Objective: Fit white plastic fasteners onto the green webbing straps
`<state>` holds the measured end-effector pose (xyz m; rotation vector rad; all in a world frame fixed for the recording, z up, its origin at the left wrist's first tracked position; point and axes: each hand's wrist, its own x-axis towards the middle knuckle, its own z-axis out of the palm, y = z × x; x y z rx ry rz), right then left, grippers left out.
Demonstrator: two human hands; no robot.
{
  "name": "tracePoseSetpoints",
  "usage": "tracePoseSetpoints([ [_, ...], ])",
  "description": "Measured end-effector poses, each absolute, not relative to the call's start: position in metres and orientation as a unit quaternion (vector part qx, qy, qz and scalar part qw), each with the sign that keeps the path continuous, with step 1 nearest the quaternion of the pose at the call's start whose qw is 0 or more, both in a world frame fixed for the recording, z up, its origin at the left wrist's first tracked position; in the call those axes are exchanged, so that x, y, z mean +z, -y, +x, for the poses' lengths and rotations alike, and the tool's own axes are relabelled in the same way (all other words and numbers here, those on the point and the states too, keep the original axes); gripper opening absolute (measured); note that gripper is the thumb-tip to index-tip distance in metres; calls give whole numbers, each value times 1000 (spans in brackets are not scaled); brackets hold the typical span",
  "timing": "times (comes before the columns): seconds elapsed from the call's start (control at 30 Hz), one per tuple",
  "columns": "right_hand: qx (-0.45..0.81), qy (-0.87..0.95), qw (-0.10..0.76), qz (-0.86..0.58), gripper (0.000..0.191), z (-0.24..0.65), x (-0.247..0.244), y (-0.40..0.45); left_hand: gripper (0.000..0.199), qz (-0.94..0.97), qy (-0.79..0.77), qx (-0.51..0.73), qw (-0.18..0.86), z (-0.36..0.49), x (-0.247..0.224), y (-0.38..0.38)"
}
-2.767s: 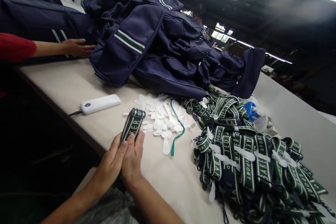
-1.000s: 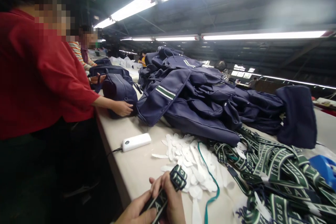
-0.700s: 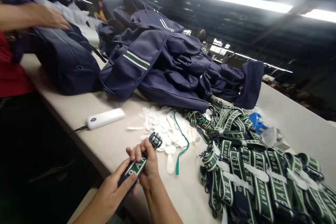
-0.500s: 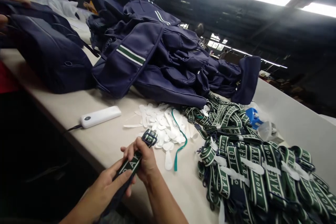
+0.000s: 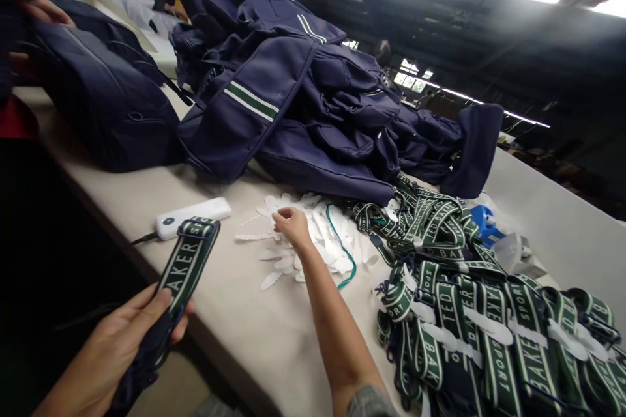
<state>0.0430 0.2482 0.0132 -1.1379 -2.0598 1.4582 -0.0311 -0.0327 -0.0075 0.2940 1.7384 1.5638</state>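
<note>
My left hand [image 5: 132,326] is closed around a folded green-and-navy webbing strap [image 5: 183,264] with white lettering. The strap's looped end points up, over the table's front edge. Out over a heap of white strips [image 5: 325,244] with rounded ends, my right hand [image 5: 295,227] has its fingertips pinched together at the near side of the pile. Whether a strip is between those fingertips is hidden. A thin teal ribbon [image 5: 349,254] curves across the heap, right of my right hand.
Bundled lettered straps [image 5: 489,332] with white strips around them lie at the right. Navy bags [image 5: 293,98] are piled behind. A white corded device [image 5: 195,215] lies at the left. Another person's hand [image 5: 46,10] touches a navy bag [image 5: 107,98]. A blue tape dispenser [image 5: 484,225] stands far right.
My right hand has let go of the strap and moved forward to the white strips. My left hand has shifted left, still holding the strap, now more upright.
</note>
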Motion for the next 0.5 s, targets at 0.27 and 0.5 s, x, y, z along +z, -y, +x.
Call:
tracePoseSetpoints([
  [0.27,371,754,149,-520,16,-7,-20,-270,54,120,-685,632,342,-35,9,12],
  [0.5,472,728,220,-446,9,17,-3,-248,55,195,-717,592,311,-39,26,10],
])
